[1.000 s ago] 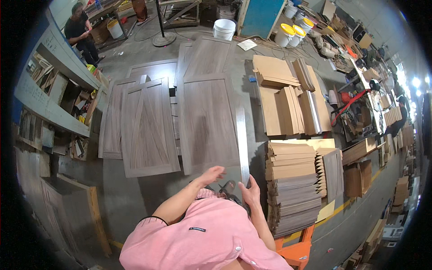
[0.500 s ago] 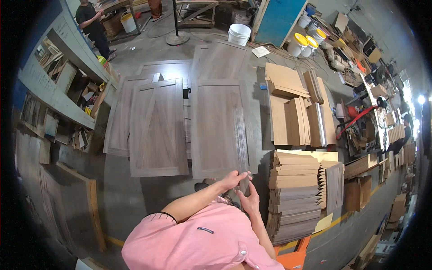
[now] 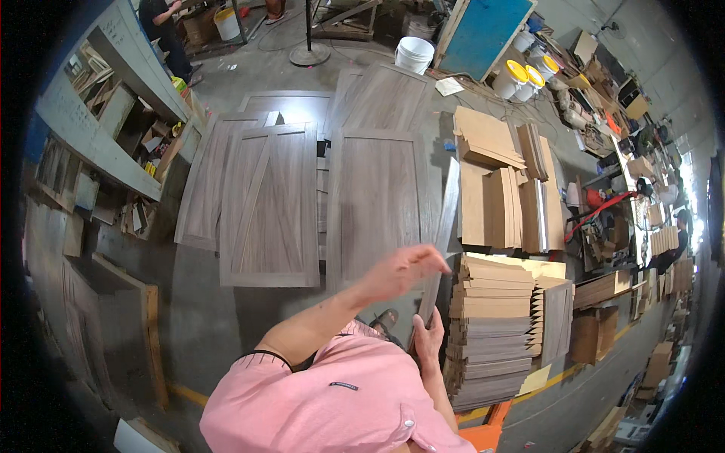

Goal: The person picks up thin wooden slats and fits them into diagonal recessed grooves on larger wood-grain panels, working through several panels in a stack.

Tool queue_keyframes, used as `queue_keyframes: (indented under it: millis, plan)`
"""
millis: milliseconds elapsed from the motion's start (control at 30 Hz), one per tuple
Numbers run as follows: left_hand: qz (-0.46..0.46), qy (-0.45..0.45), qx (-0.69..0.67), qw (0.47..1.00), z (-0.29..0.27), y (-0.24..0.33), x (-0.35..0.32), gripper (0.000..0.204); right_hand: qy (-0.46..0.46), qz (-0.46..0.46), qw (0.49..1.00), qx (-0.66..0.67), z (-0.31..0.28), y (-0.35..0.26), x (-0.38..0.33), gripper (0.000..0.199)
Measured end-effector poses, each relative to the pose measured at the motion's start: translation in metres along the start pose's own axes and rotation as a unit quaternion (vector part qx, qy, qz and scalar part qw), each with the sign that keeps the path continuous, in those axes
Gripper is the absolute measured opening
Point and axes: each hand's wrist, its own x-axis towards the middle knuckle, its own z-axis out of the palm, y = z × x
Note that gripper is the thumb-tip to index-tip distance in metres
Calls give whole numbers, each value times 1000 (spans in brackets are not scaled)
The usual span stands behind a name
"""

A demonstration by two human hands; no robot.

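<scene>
A long, narrow grey-brown wood strip (image 3: 448, 198) stands on edge, slanting along the right side of a panelled cabinet door (image 3: 377, 200). My right hand (image 3: 429, 334) is closed round its near end. Above the door's near edge, my left hand (image 3: 408, 270) is smeared by motion, its fingers stretched loosely toward the strip. No object shows in it, and whether its fingertips touch the strip is unclear. Another grey-brown door (image 3: 279, 211) lies to the left, with several more beneath and behind.
Stacked wood-faced strips (image 3: 495, 332) stand close to my right, above an orange support (image 3: 483, 434). Beyond them are tan boards (image 3: 476, 215). A white bucket (image 3: 414, 56) and a round stand base (image 3: 310, 56) sit at the back. A person (image 3: 162, 30) stands far left.
The strip has swung from lying along the door to the door's right side. My left hand has left its near end and lifted up and forward; my right hand shifted slightly right.
</scene>
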Motion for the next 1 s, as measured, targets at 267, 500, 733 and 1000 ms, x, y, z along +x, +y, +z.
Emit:
queue_keyframes:
  millis: [267,500,733,1000]
  plan:
    - [342,-382,74,855,61,169,-14,61,17,22,994,-106,-4,-6,-2,60]
    - [355,-421,-192,813,59,174,-7,48,30,50,989,-134,-6,-26,-10,64]
    - [127,-270,-67,952,22,97,2,104,66,48,974,-212,-15,10,-1,73]
    - [-295,60,35,953,-72,-157,-71,40,55,36,988,-143,-4,16,-1,75]
